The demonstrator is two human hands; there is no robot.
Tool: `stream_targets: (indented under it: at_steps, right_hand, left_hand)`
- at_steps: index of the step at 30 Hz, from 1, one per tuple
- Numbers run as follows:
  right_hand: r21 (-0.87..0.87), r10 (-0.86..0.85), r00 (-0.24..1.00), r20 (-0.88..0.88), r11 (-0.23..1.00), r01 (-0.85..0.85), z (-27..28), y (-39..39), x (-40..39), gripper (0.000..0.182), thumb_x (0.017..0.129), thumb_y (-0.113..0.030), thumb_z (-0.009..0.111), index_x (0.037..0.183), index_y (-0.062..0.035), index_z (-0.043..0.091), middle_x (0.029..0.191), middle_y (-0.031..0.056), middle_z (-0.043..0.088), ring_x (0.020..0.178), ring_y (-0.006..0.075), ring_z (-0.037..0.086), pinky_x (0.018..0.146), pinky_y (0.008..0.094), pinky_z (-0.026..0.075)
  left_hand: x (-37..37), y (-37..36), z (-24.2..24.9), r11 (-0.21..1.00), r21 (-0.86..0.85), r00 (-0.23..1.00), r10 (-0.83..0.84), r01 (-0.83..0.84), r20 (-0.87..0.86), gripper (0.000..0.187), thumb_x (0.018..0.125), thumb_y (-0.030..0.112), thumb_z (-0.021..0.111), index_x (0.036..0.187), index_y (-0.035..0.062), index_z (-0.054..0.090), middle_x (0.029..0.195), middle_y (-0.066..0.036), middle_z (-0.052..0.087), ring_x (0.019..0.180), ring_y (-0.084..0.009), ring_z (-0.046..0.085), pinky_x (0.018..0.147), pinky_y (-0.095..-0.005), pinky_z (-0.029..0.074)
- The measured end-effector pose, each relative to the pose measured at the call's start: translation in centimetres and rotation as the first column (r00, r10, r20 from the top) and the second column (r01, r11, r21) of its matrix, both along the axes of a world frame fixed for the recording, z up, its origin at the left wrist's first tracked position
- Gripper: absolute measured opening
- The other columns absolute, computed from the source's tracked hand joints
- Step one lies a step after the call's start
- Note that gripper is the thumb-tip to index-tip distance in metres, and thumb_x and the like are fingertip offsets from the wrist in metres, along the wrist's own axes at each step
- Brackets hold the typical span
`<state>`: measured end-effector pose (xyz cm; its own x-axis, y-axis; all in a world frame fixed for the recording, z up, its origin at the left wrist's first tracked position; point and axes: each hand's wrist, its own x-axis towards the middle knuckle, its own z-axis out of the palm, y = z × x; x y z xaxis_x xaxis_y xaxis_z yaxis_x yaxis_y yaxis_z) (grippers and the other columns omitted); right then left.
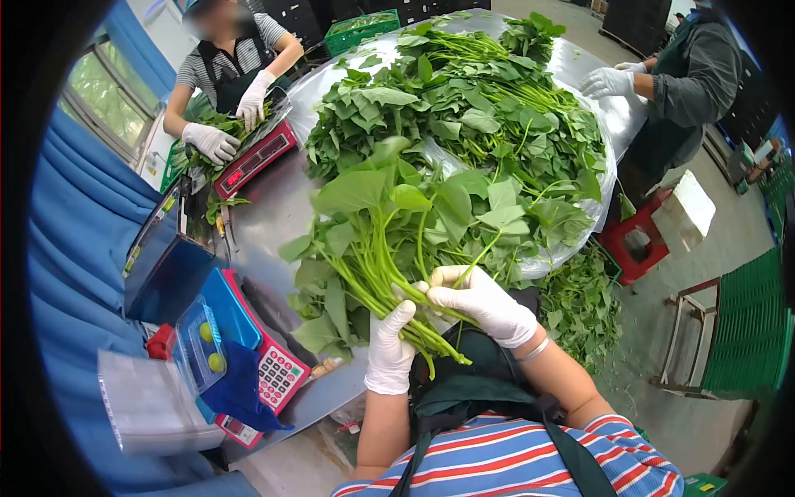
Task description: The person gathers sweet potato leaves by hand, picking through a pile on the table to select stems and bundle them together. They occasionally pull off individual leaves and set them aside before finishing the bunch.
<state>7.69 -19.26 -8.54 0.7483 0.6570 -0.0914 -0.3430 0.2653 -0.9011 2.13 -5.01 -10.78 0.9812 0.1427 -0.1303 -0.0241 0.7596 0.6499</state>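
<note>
A bunch of leafy green stems (pixel 377 248) is held upright in front of my chest, its cut ends pointing down toward me. My left hand (pixel 391 348), in a white glove, is wrapped round the lower stems. My right hand (pixel 484 305), also gloved, pinches stems at the bunch's right side, with one thin stem rising past the fingers. Just beyond the bunch, a large heap of similar greens (pixel 464 124) lies on clear plastic sheeting (pixel 609 157) over the metal table (pixel 269 215).
A pink and blue scale (pixel 281 373) and clear plastic trays (pixel 149 406) stand at the left. One co-worker handles greens at a red scale (pixel 269 149); another co-worker's gloved hands (pixel 609 81) are at the right. A red stool (pixel 633 240) and green crate (pixel 749 323) are on the right.
</note>
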Motion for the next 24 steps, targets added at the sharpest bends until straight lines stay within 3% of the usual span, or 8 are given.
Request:
stream_targets:
  at_steps: [7, 9, 12, 14, 17, 20, 21, 24]
  right_hand:
    - [0.185, -0.37, 0.885, -0.281, 0.884, 0.429, -1.6, 1.6, -0.9, 0.019, 0.093, -0.027, 0.045, 0.088, -0.0096, 0.05, 0.063, -0.0057, 0.046, 0.054, 0.0065, 0.042, 0.052, 0.0196, 0.036]
    - [0.621, 0.005, 0.903, -0.43, 0.728, 0.291, -2.9, 0.0, -0.2, 0.02, 0.094, -0.029, 0.04, 0.09, -0.0109, 0.047, 0.057, -0.0061, 0.035, 0.049, 0.007, 0.035, 0.047, 0.0206, 0.03]
    - [0.442, -0.322, 0.854, -0.409, 0.748, 0.494, -3.2, -4.2, 1.5, 0.018, 0.093, -0.028, 0.043, 0.091, -0.0114, 0.05, 0.055, -0.0057, 0.033, 0.046, 0.0068, 0.033, 0.044, 0.02, 0.028]
    - [0.507, -0.682, 0.663, -0.308, 0.472, 0.721, -3.7, -7.7, 3.4, 0.032, 0.089, -0.038, 0.049, 0.104, -0.01, 0.051, 0.087, 0.0032, 0.055, 0.069, 0.0104, 0.052, 0.055, 0.0218, 0.044]
    - [0.59, -0.586, 0.659, -0.472, 0.345, 0.73, 0.3, -8.6, 3.5, 0.053, 0.088, -0.044, 0.047, 0.121, -0.0036, 0.042, 0.119, 0.0131, 0.049, 0.081, 0.0171, 0.056, 0.063, 0.0241, 0.049]
    - [0.104, -0.434, 0.896, 0.094, 0.899, 0.425, -2.4, -6.1, 3.4, 0.047, 0.086, -0.04, 0.051, 0.114, -0.0024, 0.051, 0.112, 0.0105, 0.056, 0.076, 0.0183, 0.058, 0.062, 0.0281, 0.049]
    - [-0.167, -0.237, 0.953, 0.19, 0.948, 0.269, -2.3, -4.7, 2.8, 0.042, 0.085, -0.037, 0.054, 0.11, -0.0032, 0.054, 0.109, 0.0106, 0.059, 0.073, 0.0197, 0.059, 0.062, 0.0294, 0.049]
    - [-0.362, -0.021, 0.537, 0.843, 0.717, 0.596, -6.3, 0.7, 2.2, 0.025, 0.077, -0.026, 0.061, 0.096, -0.0089, 0.059, 0.086, 0.009, 0.059, 0.069, 0.0247, 0.059, 0.059, 0.0336, 0.047]
  left_hand:
    - [1.2, -0.3, -0.1, 0.954, 0.12, 0.959, 0.28, -0.273, -0.048, 0.018, 0.085, 0.013, 0.058, 0.099, 0.0037, 0.053, 0.087, -0.005, 0.055, 0.082, -0.0152, 0.053, 0.075, -0.0285, 0.045]
    - [1.6, 1.0, 0.8, 0.931, -0.169, 0.947, 0.315, -0.322, -0.068, 0.019, 0.088, 0.021, 0.055, 0.099, 0.0063, 0.055, 0.085, -0.004, 0.055, 0.078, -0.0139, 0.052, 0.072, -0.028, 0.045]
    - [1.7, 4.5, 1.3, 0.889, -0.195, 0.904, 0.427, -0.416, 0.018, 0.02, 0.088, 0.022, 0.056, 0.103, 0.0085, 0.056, 0.087, -0.002, 0.057, 0.079, -0.0122, 0.054, 0.072, -0.0289, 0.047]
    - [1.2, 5.9, 1.6, 0.851, -0.083, 0.849, 0.524, -0.519, 0.063, 0.019, 0.088, 0.02, 0.055, 0.102, 0.0075, 0.056, 0.088, -0.002, 0.057, 0.081, -0.0137, 0.054, 0.075, -0.0305, 0.048]
    - [1.0, 5.8, 2.0, 0.859, -0.098, 0.834, 0.512, -0.503, 0.207, 0.022, 0.087, 0.012, 0.055, 0.108, 0.007, 0.05, 0.092, -0.004, 0.052, 0.084, -0.0148, 0.048, 0.081, -0.0293, 0.043]
    - [1.4, 4.9, 2.2, 0.931, -0.193, 0.895, 0.353, -0.309, 0.273, 0.023, 0.085, 0.005, 0.054, 0.107, 0.006, 0.047, 0.091, -0.004, 0.047, 0.08, -0.015, 0.045, 0.08, -0.0294, 0.04]
    - [1.4, 4.8, 1.9, 0.932, -0.194, 0.895, 0.352, -0.308, 0.272, 0.023, 0.085, 0.005, 0.054, 0.107, 0.006, 0.047, 0.091, -0.004, 0.047, 0.08, -0.015, 0.045, 0.08, -0.0294, 0.04]
    - [1.2, 4.9, 1.5, 0.926, -0.364, 0.925, 0.219, -0.097, 0.31, 0.019, 0.079, -0.002, 0.053, 0.095, 0.0062, 0.044, 0.086, -0.004, 0.042, 0.076, -0.0151, 0.041, 0.078, -0.0306, 0.039]
